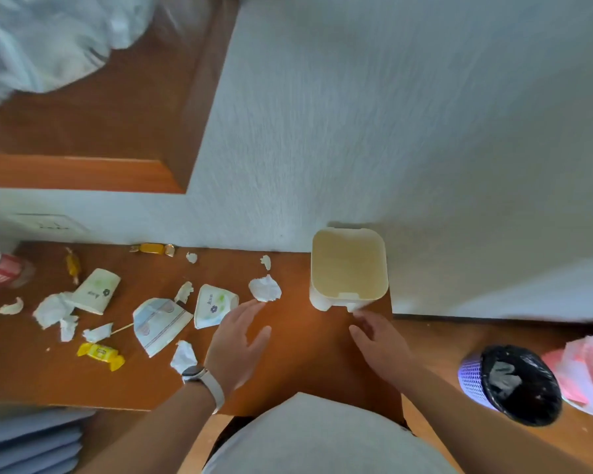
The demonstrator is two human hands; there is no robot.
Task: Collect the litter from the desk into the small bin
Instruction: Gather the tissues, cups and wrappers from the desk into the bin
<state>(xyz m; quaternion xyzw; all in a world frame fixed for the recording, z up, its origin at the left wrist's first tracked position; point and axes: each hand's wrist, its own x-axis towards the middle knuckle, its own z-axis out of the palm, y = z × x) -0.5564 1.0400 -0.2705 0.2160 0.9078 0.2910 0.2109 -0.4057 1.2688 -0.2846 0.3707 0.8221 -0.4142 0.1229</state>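
Brown wood makes up the table [305,340], and it sits right against a white, bumpy wall [391,114]. Litter is spread over its left half: three squashed paper cups [160,323], torn tissue scraps [53,307], a yellow sweet wrapper [100,354] near the front, and an orange sweet [152,248] by the wall. A red and white can [0,268] lies at the far left edge. The small bin [348,268] is cream coloured and stands at the back right of the table, close against the wall, with its open top facing up. Down on the floor to the right is a purple basket [473,378] lined with a black bag, and a pink bag [586,371] lies just beside it. A person stands at the front with both bare arms stretched over the table. The left hand [240,336], with a pale watch [199,374] on its wrist, is held flat with the fingers straight and a little spread. Its tips come right up to a tissue ball [265,289], though I cannot tell if they touch. Its grip is apart and holds nothing. The right hand [377,340] reaches toward the foot of the small bin with loosely bent fingers, and its grip is apart and empty too. The cups have small flower pictures and tiny print, too small to read, and the can's label is a blur.
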